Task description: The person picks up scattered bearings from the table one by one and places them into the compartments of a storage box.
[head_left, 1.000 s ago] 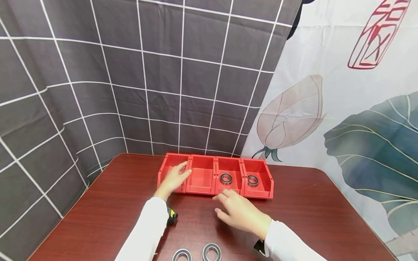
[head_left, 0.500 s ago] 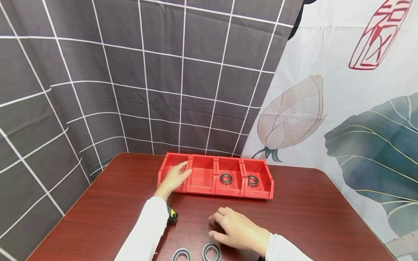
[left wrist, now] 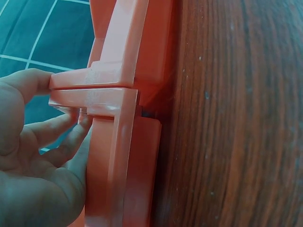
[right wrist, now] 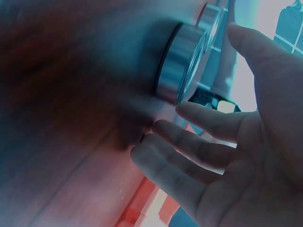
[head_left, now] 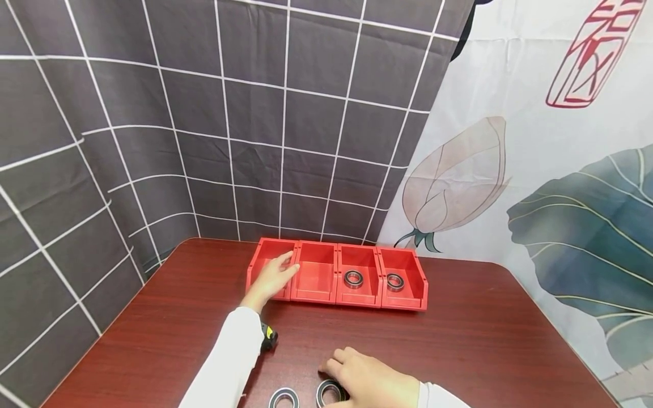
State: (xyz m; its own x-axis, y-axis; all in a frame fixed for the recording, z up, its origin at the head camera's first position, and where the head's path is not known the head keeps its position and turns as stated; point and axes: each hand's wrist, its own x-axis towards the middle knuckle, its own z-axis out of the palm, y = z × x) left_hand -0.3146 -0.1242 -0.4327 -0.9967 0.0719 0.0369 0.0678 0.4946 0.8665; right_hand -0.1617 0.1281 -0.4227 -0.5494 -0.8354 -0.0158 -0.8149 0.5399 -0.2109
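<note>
In the head view, my left hand (head_left: 269,281) is at the wall between the two leftmost red bins (head_left: 316,277). The left wrist view shows its thumb and fingers on opposite sides of the paired bin walls (left wrist: 94,97), pinching them. My right hand (head_left: 364,379) reaches low over the table beside a ball bearing (head_left: 321,391), covering part of it. In the right wrist view, its fingers are spread, with the index fingertip close to the bearing (right wrist: 177,64) and the thumb apart from it. A second bearing (head_left: 278,392) lies just to the left.
Joined side by side, several red bins stand at the back of the brown table (head_left: 474,340). One bearing (head_left: 353,279) lies in the third bin, another (head_left: 395,282) in the rightmost. A dark grid-patterned curtain (head_left: 245,113) hangs behind.
My right hand has moved from in front of the bins back towards the near bearings and down beside one. The left hand stays at the bin walls.
</note>
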